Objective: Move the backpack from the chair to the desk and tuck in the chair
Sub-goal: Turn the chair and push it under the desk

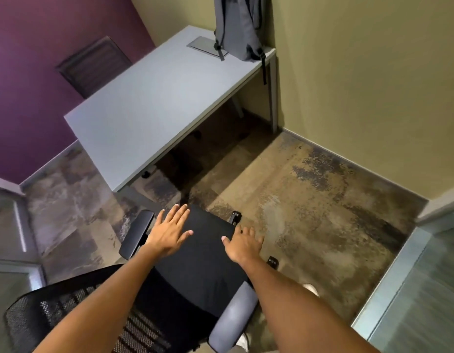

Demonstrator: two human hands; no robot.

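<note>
A grey backpack [240, 29] stands upright at the far right corner of the grey desk [144, 108], leaning on the wall, one strap hanging over the desk edge. Below me is a black office chair [198, 266] with a mesh back and two armrests, its seat bare and standing clear of the desk's front edge. My left hand [171, 229] hovers flat with fingers spread over the seat's front left. My right hand [242, 243] is spread over the seat's right front edge. Neither hand holds anything.
A second dark chair [93, 66] sits behind the desk against the purple wall. A grey cable hatch [204, 45] is set into the desktop by the backpack. Walls close in on the right; glass partitions [422, 296] flank both sides. Patterned carpet [310, 200] lies open between chair and desk.
</note>
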